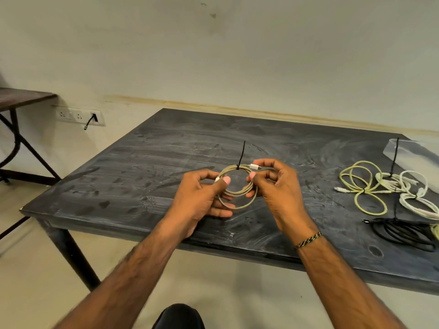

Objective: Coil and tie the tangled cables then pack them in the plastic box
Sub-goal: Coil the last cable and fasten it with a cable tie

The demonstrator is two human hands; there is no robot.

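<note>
Pinching beige coiled cable [237, 186] above dark table [142, 162]: left hand [202, 198] thumb curled on rim, right hand [273, 184] fingers clamped opposite. Black zip tie [241, 155] seen upright on coil. Plastic box [413, 157] cut off at right edge. Yellow cable [361, 186], white cables [413, 188], black cable [403, 231] lying right. Wall socket [79, 116] behind.

A dark, scuffed table [166, 143] stands against a pale wall [213, 55]; at left, a brown side table [21, 97] on black legs; beside it a white socket panel [79, 116] with what seems a short black plug lead [89, 121].
</note>
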